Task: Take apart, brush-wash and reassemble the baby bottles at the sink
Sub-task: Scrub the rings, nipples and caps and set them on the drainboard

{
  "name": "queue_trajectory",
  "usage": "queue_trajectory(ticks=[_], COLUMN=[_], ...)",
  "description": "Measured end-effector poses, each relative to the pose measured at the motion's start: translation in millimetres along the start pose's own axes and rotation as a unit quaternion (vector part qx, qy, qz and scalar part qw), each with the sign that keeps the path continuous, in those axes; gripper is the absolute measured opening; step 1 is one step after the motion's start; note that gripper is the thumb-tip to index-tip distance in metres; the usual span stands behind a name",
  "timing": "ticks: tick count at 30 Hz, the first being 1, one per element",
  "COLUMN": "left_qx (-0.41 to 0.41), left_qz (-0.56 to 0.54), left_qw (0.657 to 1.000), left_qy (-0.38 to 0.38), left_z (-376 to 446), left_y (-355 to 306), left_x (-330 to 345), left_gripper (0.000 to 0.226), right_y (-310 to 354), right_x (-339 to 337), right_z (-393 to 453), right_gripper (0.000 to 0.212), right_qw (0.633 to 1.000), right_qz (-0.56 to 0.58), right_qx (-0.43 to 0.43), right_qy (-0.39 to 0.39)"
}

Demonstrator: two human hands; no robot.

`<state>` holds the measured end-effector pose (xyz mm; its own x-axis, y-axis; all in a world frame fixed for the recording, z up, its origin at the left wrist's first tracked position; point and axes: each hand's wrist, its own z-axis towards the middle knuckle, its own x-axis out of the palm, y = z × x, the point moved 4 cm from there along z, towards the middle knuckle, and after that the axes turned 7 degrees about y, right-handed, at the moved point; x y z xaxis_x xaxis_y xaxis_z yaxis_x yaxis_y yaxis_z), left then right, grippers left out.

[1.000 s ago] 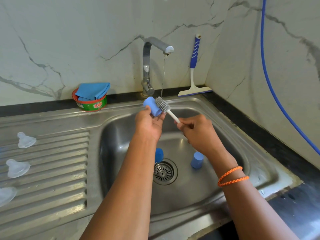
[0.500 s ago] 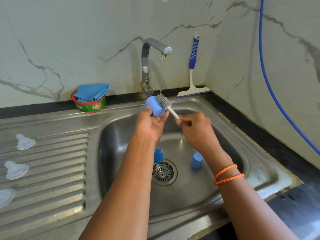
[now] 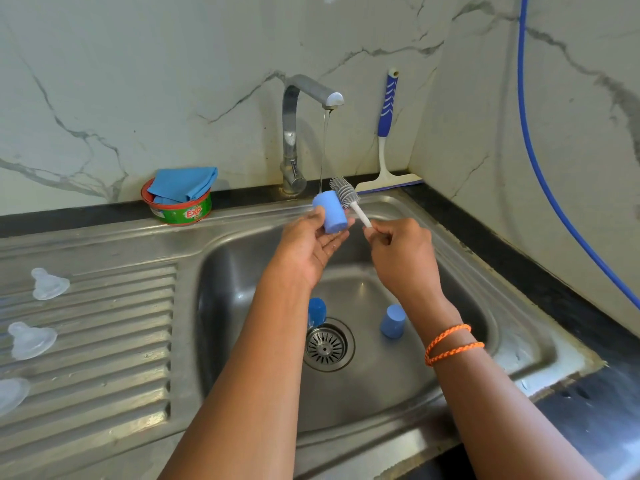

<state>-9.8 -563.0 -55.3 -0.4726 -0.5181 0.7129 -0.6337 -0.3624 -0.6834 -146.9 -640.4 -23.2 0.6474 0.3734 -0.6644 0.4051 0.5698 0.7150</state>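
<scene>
My left hand (image 3: 311,242) holds a light blue bottle cap (image 3: 330,212) by its fingertips under the thin stream from the tap (image 3: 299,133). My right hand (image 3: 401,254) grips the white handle of a grey bottle brush (image 3: 344,194), whose bristle head rests against the cap's right side. Two more blue caps lie in the steel sink (image 3: 460,271): a darker one (image 3: 317,311) by the drain, partly hidden behind my left forearm, and a lighter one (image 3: 393,321) to its right. Three clear silicone teats (image 3: 48,285) (image 3: 30,340) (image 3: 12,393) rest on the ribbed drainboard at left.
A red and green dish-soap tub (image 3: 181,209) with a blue cloth (image 3: 185,183) on it stands behind the sink at left. A blue-handled squeegee (image 3: 386,133) leans in the wall corner. A blue hose (image 3: 540,161) runs down the right wall. Black counter borders the sink.
The brush head has slid out from the cap's end to its right side. Both hands have shifted slightly right under the running water.
</scene>
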Motion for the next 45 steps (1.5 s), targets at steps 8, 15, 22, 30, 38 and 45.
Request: queue_trajectory(ticks=[8, 15, 22, 30, 38, 45], left_qx=[0.04, 0.053, 0.038, 0.034, 0.044, 0.084], left_qz=[0.009, 0.016, -0.021, -0.181, -0.193, -0.087], left_qw=[0.996, 0.996, 0.99, 0.977, 0.975, 0.984], left_qy=[-0.074, -0.071, -0.132, -0.11, -0.098, -0.128], left_z=[2, -2, 6, 2, 2, 6], left_y=[-2, -5, -4, 1, 1, -4], left_x=[-7, -6, -13, -15, -13, -21], left_gripper=[0.035, 0.039, 0.037, 0.027, 0.032, 0.032], right_y=[-5, -9, -9, 4, 23, 20], right_x=[-7, -10, -20, -33, -26, -32], right_z=[-3, -5, -7, -5, 8, 3], right_gripper=[0.033, 0.021, 0.017, 0.027, 0.026, 0.023], right_qw=[0.999, 0.997, 0.995, 0.989, 0.948, 0.916], right_qz=[-0.002, -0.031, -0.046, -0.143, -0.297, -0.305], right_qx=[-0.04, -0.031, -0.008, -0.017, -0.118, -0.254], right_qy=[0.023, 0.066, 0.086, 0.023, 0.007, -0.053])
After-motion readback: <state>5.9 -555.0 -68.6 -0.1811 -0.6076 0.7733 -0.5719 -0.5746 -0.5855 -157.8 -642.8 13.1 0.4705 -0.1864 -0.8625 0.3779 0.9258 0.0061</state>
